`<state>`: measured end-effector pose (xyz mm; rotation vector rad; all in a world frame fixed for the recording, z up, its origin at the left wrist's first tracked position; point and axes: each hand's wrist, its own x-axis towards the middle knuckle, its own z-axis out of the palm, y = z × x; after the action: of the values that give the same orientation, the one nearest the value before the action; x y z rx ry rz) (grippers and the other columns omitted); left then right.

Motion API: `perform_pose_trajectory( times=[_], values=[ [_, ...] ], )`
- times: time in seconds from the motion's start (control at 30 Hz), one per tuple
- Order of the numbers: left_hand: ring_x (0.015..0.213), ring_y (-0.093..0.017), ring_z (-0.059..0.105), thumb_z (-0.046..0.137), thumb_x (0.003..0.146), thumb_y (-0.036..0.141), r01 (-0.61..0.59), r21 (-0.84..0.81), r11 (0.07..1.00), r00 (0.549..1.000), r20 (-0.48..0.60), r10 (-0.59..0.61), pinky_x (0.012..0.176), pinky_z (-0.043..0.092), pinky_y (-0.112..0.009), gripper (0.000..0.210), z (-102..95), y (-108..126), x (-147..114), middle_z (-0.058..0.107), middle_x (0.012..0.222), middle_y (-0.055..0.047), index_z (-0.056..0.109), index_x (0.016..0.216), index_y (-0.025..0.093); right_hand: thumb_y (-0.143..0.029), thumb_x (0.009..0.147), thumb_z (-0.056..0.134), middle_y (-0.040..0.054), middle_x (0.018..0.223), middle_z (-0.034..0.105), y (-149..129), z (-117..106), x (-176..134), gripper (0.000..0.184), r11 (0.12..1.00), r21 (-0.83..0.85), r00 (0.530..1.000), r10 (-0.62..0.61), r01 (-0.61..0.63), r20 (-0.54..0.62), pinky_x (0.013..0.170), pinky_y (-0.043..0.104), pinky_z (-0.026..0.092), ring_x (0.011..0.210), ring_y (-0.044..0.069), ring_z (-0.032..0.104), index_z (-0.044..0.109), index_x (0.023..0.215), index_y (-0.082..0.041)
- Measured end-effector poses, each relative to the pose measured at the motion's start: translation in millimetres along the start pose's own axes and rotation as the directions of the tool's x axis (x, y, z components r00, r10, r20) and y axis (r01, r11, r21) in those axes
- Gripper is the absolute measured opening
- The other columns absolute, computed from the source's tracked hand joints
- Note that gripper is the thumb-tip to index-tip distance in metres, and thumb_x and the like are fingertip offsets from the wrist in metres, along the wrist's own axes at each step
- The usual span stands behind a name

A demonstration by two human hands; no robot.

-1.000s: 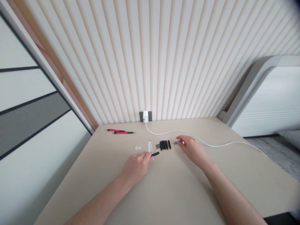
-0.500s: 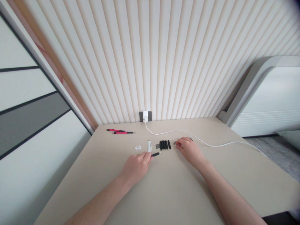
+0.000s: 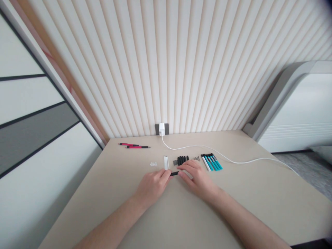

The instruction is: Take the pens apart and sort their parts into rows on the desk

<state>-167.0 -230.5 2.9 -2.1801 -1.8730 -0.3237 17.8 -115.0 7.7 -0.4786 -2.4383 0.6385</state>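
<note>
My left hand pinches a black pen grip section held level just above the table. At its right end are the thumb and fingers of my right hand, curled around the tip; anything small between them is hidden. White refill tubes lie just beyond my left fingers. Behind my right hand several black grip sections stand side by side, partly covered by its fingers. Small grey metal parts rest to their right, and a small grey pile to their left.
Several teal pen barrels and one white barrel lie in a row at right. Small clear-white pieces are at left. Two pink-and-black pens lie farther back. A white cable runs from a wall charger across the table.
My right hand has moved left from the grey metal parts to the tip of the black grip section, uncovering the teal barrels. The left hand keeps its hold on the grip section.
</note>
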Motion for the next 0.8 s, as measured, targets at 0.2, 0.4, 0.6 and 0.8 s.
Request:
perform_pose_trajectory(
  times=[0.2,0.4,0.6,0.8],
  values=[
    [0.066,-0.017,0.065,0.044,0.098,0.025,-0.011,0.002,1.0,0.999,-0.033,0.011,0.051,0.042,-0.026,0.012,0.6,0,-1,0.065,0.077,0.001,0.055,0.095,0.02,-0.03,0.096,0.048,0.0074,0.095,0.068,17,-16,1,0.022,0.984,-0.099,0.983,0.139,-0.151,-0.124,0.084,0.035,0.045,0.091,0.021,0.06,0.067,0.101,-0.021],
    [0.066,-0.017,0.065,0.043,0.098,0.025,-0.013,0.012,1.0,1.0,-0.013,0.013,0.052,0.043,-0.026,0.014,1.7,-1,-1,0.065,0.077,0.0,0.056,0.096,0.019,-0.026,0.092,0.049,0.0044,0.089,0.069,49,-37,1,0.021,0.85,-0.325,0.907,0.415,-0.415,-0.071,0.076,0.029,0.042,0.086,0.019,0.062,0.07,0.093,-0.022],
    [0.065,-0.017,0.064,0.043,0.098,0.025,-0.009,0.021,1.0,1.0,-0.001,0.009,0.052,0.043,-0.026,0.014,-1.0,0,0,0.065,0.078,0.0,0.056,0.097,0.019,-0.026,0.09,0.054,0.0041,0.094,0.069,44,-26,1,0.018,0.829,-0.403,0.904,0.428,-0.388,0.011,0.074,0.026,0.041,0.088,0.018,0.063,0.069,0.098,-0.022],
    [0.066,-0.017,0.065,0.041,0.099,0.027,0.004,0.027,1.0,0.999,0.032,-0.004,0.053,0.045,-0.025,0.018,-2.6,1,0,0.065,0.079,-0.002,0.057,0.097,0.019,-0.021,0.09,0.054,0.0072,0.096,0.069,54,-23,-1,0.017,0.812,-0.445,0.909,0.416,-0.377,-0.01,0.075,0.029,0.043,0.092,0.022,0.063,0.07,0.096,-0.021]
  ],
)
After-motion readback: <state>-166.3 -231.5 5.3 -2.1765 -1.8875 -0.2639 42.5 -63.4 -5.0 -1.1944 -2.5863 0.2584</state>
